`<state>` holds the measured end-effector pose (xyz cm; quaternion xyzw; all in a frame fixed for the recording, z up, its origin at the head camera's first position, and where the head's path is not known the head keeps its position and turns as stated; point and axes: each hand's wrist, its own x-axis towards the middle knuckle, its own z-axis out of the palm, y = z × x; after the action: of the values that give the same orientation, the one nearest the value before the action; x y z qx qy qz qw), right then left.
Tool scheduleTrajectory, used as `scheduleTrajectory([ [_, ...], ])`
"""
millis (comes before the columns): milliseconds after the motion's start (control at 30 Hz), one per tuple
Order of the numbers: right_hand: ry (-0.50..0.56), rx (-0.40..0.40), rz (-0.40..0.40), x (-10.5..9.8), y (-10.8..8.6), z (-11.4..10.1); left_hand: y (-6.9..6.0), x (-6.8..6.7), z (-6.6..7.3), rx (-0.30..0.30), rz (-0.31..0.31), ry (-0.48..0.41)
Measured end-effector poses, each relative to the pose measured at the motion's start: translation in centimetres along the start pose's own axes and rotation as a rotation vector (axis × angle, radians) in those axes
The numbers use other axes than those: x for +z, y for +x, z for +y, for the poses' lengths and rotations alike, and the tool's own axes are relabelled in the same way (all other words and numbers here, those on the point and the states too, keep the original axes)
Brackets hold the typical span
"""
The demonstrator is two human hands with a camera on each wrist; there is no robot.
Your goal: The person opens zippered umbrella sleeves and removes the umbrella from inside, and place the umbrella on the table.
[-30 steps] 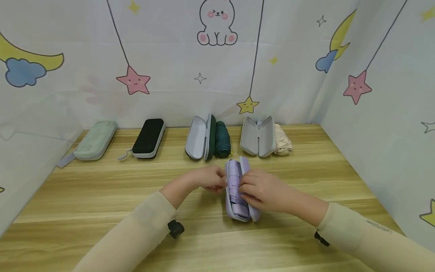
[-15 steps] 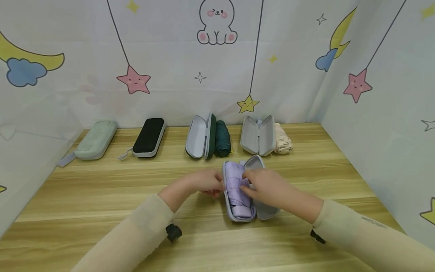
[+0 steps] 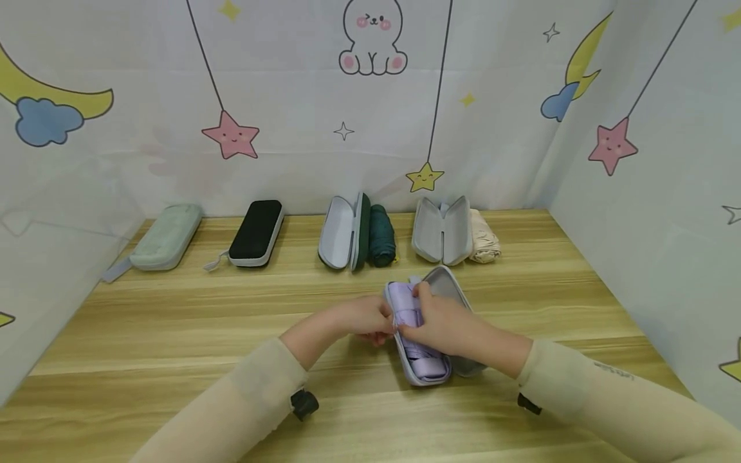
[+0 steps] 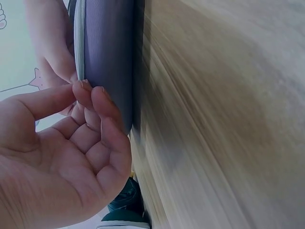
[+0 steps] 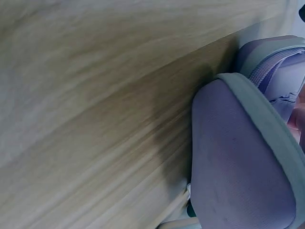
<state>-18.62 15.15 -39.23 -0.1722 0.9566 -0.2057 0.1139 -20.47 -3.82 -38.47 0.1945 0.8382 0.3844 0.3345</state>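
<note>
Pinching the lilac case's edge (image 3: 405, 361), the left hand (image 3: 366, 318) has room leftward; the right grip (image 3: 447, 325) holds the umbrella (image 3: 408, 315).

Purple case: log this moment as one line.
purple case: open; purple roll: inside case; left hand: pinching case rim; right hand: holding purple roll

Along the back of the light brown wooden tabletop (image 3: 104, 373), a row of things is seen. At the left, a pale green zipped case (image 3: 166, 238) is placed, then a black case with a grey edge (image 3: 256, 230). Next, a dark green case with a pale lining (image 3: 337, 233) is seen open, with a rolled dark green cloth bundle (image 3: 382, 236) set just beside it. Last, an open case with a grey inside (image 3: 428, 233) is seen, with a crumpled cream cloth bundle (image 3: 484, 238) beside it.
</note>
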Motion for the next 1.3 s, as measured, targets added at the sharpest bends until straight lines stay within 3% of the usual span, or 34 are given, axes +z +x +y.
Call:
scheduleTrajectory([
  [533, 0.213, 0.086, -0.003, -0.3, 0.2, 0.0, -0.2, -0.3, 0.9, 0.001, 0.049, 0.058],
  [800, 0.317, 0.11, -0.011, -0.5, 0.4, 0.0, -0.2, -0.5, 0.8, 0.017, 0.062, 0.045],
  [1067, 0.286, 0.144, -0.002, -0.4, 0.7, 0.3, -0.1, -0.5, 0.9, 0.033, 0.079, 0.057],
  [1300, 0.286, 0.159, -0.021, -0.1, 1.3, 0.1, 0.1, 0.1, 0.3, 0.015, 0.102, 0.002],
])
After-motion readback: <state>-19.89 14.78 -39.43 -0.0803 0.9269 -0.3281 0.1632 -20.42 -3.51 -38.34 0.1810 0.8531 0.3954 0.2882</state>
